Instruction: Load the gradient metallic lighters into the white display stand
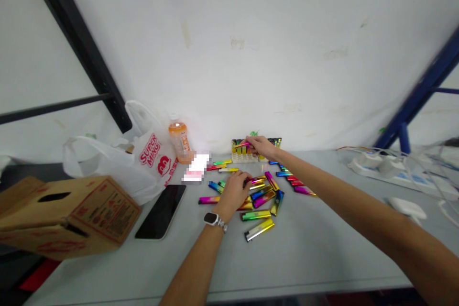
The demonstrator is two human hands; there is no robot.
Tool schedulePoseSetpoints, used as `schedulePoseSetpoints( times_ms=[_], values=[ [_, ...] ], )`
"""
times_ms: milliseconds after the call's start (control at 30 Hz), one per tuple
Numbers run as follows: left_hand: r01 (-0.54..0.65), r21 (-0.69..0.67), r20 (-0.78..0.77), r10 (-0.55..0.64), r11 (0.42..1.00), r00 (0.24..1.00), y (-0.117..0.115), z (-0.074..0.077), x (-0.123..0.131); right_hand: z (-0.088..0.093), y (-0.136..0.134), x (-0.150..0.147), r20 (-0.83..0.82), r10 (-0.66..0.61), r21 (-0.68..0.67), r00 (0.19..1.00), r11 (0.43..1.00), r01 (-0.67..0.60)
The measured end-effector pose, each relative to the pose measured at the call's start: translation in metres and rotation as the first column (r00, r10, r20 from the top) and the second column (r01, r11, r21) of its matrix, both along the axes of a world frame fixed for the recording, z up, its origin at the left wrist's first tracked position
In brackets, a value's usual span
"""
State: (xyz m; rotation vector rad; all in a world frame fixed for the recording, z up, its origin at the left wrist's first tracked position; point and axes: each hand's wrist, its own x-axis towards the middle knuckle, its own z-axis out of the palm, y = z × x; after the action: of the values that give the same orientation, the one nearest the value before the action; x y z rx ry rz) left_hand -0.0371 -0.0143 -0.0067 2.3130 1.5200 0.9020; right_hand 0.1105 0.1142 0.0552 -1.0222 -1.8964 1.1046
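From my remote seat I see my right hand (pixel 261 146) reaching to the back of the grey-white tabletop (pixel 315 253), its fingers clamped on a slim, shiny pink-and-yellow lighter (pixel 242 145) that lies roughly level across the front of a pale tray with a grid of small holes (pixel 244 158). Dark-topped, yellow-bodied lighters stand upright along the tray's back; I can't tell whether the held one touches them. My left hand (pixel 234 189) is palm down over the left part of a loose pile of metallic multicoloured lighters (pixel 264 199), fingers bent, fingertips at a red-and-yellow lighter (pixel 258 180); whether they grip it I cannot tell. Nearest me lies a silver-and-yellow lighter (pixel 259 230), just in front of a green-and-yellow lighter (pixel 256 215). More blue, red and pink lighters (pixel 296 183) lie beside my right forearm. Over on the left I have a black-screened phone (pixel 161 213), a brown cardboard box (pixel 96 210), a white plastic bag with red print (pixel 150 153) and an orange-capped-looking drink bottle (pixel 181 141); on the right, a white power strip (pixel 394 172) with cables.
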Motion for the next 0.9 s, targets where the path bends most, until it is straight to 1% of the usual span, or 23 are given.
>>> schedulePoseSetpoints(
  times_ms=[33,67,167,233,300,367,433,500,533,567,633,700,767,900],
  values=[
    [0.003,-0.002,0.001,-0.003,1.0,1.0,0.0,0.0,0.0,0.0,0.0,0.0,-0.018,0.009,-0.019,1.0,1.0,-0.009],
    [0.004,-0.003,0.0,-0.004,1.0,1.0,0.0,0.0,0.0,0.0,-0.001,0.0,-0.024,0.008,-0.01,1.0,1.0,-0.009],
    [-0.004,-0.005,-0.004,0.004,1.0,1.0,0.0,0.0,0.0,0.001,-0.001,0.0,0.007,-0.028,0.1,1.0,0.995,0.027],
    [-0.007,-0.007,-0.006,0.007,1.0,1.0,0.0,0.0,0.0,0.002,0.0,0.001,0.068,-0.055,0.177,0.996,0.983,0.043],
    [-0.007,-0.009,-0.009,0.007,1.0,1.0,0.0,0.0,0.001,0.004,0.0,0.002,0.18,-0.096,0.269,0.979,0.962,0.045],
    [-0.009,-0.015,-0.011,0.009,1.0,1.0,0.0,0.001,0.001,0.007,0.001,0.002,0.314,-0.155,0.379,0.937,0.925,0.026],
    [-0.012,-0.018,-0.011,0.011,1.0,1.0,0.0,0.001,0.001,0.009,0.0,0.002,0.436,-0.203,0.472,0.877,0.881,-0.031],
    [-0.011,-0.016,-0.013,0.01,1.0,1.0,0.0,0.002,0.001,0.01,-0.004,0.001,0.545,-0.255,0.525,0.799,0.847,-0.088],
    [-0.01,-0.014,-0.016,0.01,1.0,1.0,-0.001,0.002,0.001,0.01,-0.006,0.0,0.595,-0.287,0.536,0.751,0.838,-0.104],
    [-0.011,-0.012,-0.019,0.01,1.0,1.0,-0.001,0.002,0.001,0.01,-0.009,-0.001,0.645,-0.318,0.534,0.695,0.838,-0.113],
    [-0.011,-0.013,-0.02,0.011,1.0,1.0,-0.001,0.003,0.001,0.009,-0.015,-0.006,0.739,-0.351,0.503,0.576,0.855,-0.124],
    [-0.016,-0.017,-0.015,0.016,1.0,1.0,-0.001,0.003,0.002,0.008,-0.02,-0.014,0.804,-0.334,0.454,0.492,0.879,-0.146],
    [-0.018,-0.019,-0.003,0.018,1.0,1.0,-0.001,0.003,0.002,0.006,-0.023,-0.023,0.835,-0.293,0.398,0.467,0.906,-0.145],
    [-0.008,-0.015,0.027,0.008,1.0,1.0,0.0,0.002,0.001,0.003,-0.024,-0.038,0.832,-0.205,0.286,0.516,0.955,-0.082]
  ],
)
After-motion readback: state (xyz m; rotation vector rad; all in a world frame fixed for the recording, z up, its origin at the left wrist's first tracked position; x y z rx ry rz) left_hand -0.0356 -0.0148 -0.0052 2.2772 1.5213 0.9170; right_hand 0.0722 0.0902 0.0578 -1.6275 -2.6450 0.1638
